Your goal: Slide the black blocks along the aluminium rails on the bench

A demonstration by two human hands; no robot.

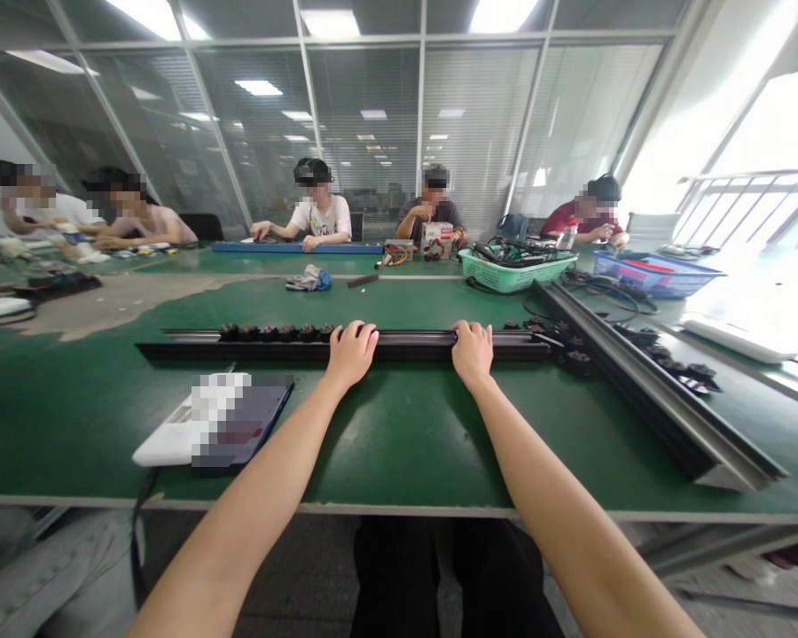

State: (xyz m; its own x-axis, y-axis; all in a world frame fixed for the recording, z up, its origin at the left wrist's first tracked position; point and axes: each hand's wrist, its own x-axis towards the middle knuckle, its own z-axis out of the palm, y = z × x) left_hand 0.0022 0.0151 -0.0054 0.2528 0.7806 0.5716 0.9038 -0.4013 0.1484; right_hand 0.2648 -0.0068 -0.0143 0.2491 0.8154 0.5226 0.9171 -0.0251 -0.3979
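Along the near side of the green-topped workbench (pixel 399 461), left hand (pixel 351 353) and right hand (pixel 472 352) set well apart on one long black aluminium rail (pixel 412 347), fingers (pixel 365 333) curled over its top edge, both hands gripping, no pinch, not pressed together. Rail lying flat, roughly parallel to the bench edge. Row of black connector blocks (pixel 277 332) along its left stretch, just left of the left hand; few more blocks (pixel 528 325) past the right hand. Right end nearly meeting a second aluminium rail (pixel 658 390), angled toward the bench edge, with more blocks along it. Blurred white-and-dark item (pixel 239 416) just below the left hand, exact kind hidden by pixelation. Farther out, crumpled cloth (pixel 309 279), teal basket (pixel 515 270) of cables, blue crate (pixel 652 275), seated co-worker (pixel 319 213) across the bench. Risks: rail end knocking the second rail if shoved right; blocks working loose or dropping if the rail tilts; rail swinging into the blurred item if the left side slips, since the hold rests on curled fingers alone.
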